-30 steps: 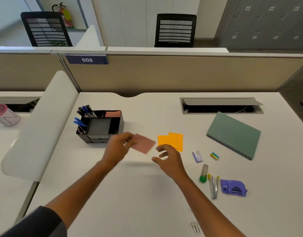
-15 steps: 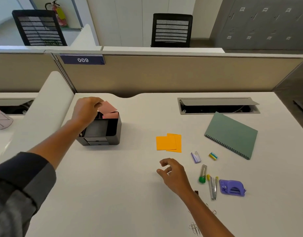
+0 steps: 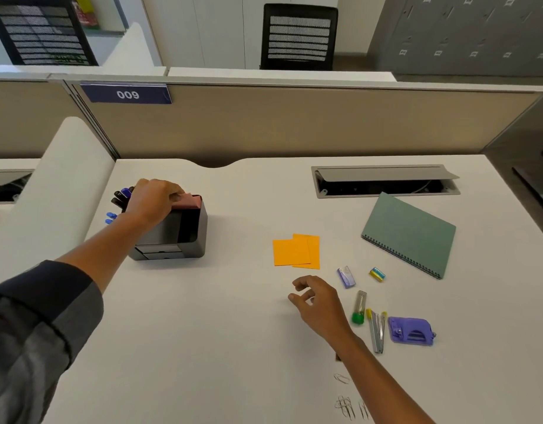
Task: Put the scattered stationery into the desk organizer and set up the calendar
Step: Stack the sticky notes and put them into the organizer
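On the desk (image 3: 202,332), left hand (image 3: 153,200) grip pinches pink notes (image 3: 189,199) atop organizer (image 3: 184,237).

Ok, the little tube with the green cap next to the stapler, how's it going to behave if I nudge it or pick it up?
The tube with the green cap looks round and lies on its side on the desk, so a nudge would probably roll it. It seems small and clear, likely light. Its smooth wall may be slippery; pinching it at the cap looks safer.
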### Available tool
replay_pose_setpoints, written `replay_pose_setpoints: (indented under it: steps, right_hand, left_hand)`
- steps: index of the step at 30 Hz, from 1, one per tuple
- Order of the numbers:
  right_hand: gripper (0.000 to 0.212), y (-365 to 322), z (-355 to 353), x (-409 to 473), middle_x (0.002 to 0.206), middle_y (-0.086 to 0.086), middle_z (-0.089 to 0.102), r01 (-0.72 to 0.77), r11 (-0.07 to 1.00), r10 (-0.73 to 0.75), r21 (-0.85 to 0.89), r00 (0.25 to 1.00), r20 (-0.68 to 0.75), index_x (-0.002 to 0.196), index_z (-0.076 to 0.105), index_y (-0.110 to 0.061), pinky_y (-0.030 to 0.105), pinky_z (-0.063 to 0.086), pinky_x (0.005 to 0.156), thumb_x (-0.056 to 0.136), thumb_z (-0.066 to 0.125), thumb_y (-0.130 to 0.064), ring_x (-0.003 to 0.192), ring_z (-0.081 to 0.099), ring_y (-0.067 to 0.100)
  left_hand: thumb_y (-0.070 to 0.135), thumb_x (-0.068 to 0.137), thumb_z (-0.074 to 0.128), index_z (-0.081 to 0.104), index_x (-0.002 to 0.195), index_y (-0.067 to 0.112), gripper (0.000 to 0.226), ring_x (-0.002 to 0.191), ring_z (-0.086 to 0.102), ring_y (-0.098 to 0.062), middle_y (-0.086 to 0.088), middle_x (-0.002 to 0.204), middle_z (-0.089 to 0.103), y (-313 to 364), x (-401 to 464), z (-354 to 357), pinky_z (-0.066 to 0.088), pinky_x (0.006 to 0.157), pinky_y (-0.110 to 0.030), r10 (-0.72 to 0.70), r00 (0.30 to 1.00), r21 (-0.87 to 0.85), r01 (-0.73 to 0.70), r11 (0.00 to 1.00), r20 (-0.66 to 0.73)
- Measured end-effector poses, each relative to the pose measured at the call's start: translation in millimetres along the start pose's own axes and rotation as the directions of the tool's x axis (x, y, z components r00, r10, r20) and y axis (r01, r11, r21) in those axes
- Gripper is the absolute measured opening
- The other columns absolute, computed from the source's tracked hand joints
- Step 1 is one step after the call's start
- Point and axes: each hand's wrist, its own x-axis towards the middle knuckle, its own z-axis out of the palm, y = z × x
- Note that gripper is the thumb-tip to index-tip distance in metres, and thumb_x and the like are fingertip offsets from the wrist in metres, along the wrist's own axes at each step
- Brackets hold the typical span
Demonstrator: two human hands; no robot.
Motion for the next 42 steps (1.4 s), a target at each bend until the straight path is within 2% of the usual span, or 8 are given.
replay_pose_setpoints:
  steps: [7,12,18,24,31,37,40,42]
  right_hand:
    - [0.027,17,-8,23,0.113,-0.012,0.065,-0.037,0.996,0.031,-0.087,0.997,-0.072,0.114,0.066,-0.027,0.027,0.056,0.075,0.09,0.077,-0.028,0.089,0.063,0.006]
    - [0.034,20,-6,52,0.123,0.0,0.062,-0.004,0.98,-0.006,-0.201,0.999,-0.048,0.121,0.065,-0.018,0.027,0.047,0.084,0.09,0.078,-0.022,0.111,0.058,0.02]
    - [0.052,2,-5,100,0.147,0.001,0.049,0.153,0.874,-0.122,-0.461,0.988,0.096,0.14,0.052,-0.019,0.043,0.042,0.102,0.093,0.072,-0.022,0.136,0.043,0.028]
    - [0.07,-6,-2,130,0.158,-0.005,0.04,0.313,0.754,-0.199,-0.577,0.947,0.253,0.153,0.036,-0.023,0.049,0.029,0.114,0.092,0.068,-0.013,0.15,0.025,0.027]
    - [0.08,-14,-4,143,0.146,0.001,0.043,0.318,0.667,-0.125,-0.674,0.94,0.319,0.15,0.037,-0.023,0.048,0.03,0.107,0.082,0.08,-0.025,0.14,0.032,0.03]
    - [0.057,-19,-6,146,0.127,0.001,0.049,0.326,0.675,-0.131,-0.662,0.936,0.327,0.132,0.057,-0.025,0.042,0.029,0.098,0.08,0.08,-0.026,0.122,0.042,0.026]
    - [0.032,-19,-8,135,0.119,0.0,0.054,0.293,0.8,-0.154,-0.524,0.944,0.293,0.121,0.065,-0.022,0.038,0.033,0.091,0.09,0.069,-0.013,0.105,0.051,0.024]
    - [0.025,-23,-9,125,0.11,-0.003,0.057,0.226,0.917,-0.145,-0.329,0.956,0.254,0.112,0.068,-0.019,0.035,0.041,0.084,0.092,0.064,-0.005,0.096,0.055,0.022]
  left_hand:
    - [0.005,0.097,0.068,0.077,0.117,0.015,0.024,0.095,0.073,-0.033,-0.01,0.108,0.08,-7,5,9,0.055,0.094,-0.049,-0.017,0.99,-0.133,-0.002,0.991,-0.137]
    - [0.014,0.099,0.069,0.076,0.119,0.013,0.021,0.088,0.075,-0.032,-0.011,0.114,0.079,11,-13,-4,0.047,0.096,-0.043,0.008,0.947,-0.184,-0.071,0.98,-0.322]
    - [0.02,0.104,0.064,0.074,0.124,0.016,0.023,0.103,0.074,-0.023,0.015,0.123,0.068,42,-57,-3,0.053,0.097,-0.051,0.052,0.917,-0.278,-0.173,0.945,-0.394]
    - [0.02,0.101,0.067,0.076,0.121,0.012,0.024,0.101,0.075,-0.024,-0.003,0.116,0.078,60,-97,18,0.055,0.089,-0.055,0.037,0.916,-0.321,-0.178,0.93,-0.4]
    - [0.018,0.099,0.071,0.077,0.12,0.015,0.022,0.1,0.075,-0.016,0.003,0.118,0.077,70,-108,32,0.056,0.088,-0.056,0.028,0.929,-0.38,-0.177,0.908,-0.368]
    - [0.021,0.099,0.072,0.077,0.12,0.018,0.022,0.095,0.074,-0.012,0.007,0.115,0.077,91,-110,32,0.055,0.087,-0.056,0.009,0.938,-0.415,-0.161,0.895,-0.346]
    - [0.025,0.098,0.072,0.076,0.121,0.02,0.023,0.076,0.07,-0.007,0.008,0.102,0.078,109,-113,30,0.058,0.083,-0.049,0.004,0.958,-0.474,-0.145,0.869,-0.286]
    - [0.021,0.096,0.075,0.075,0.124,0.018,0.027,0.085,0.07,0.002,0.008,0.107,0.078,125,-117,28,0.061,0.083,-0.041,0.022,0.98,-0.53,-0.127,0.838,-0.2]
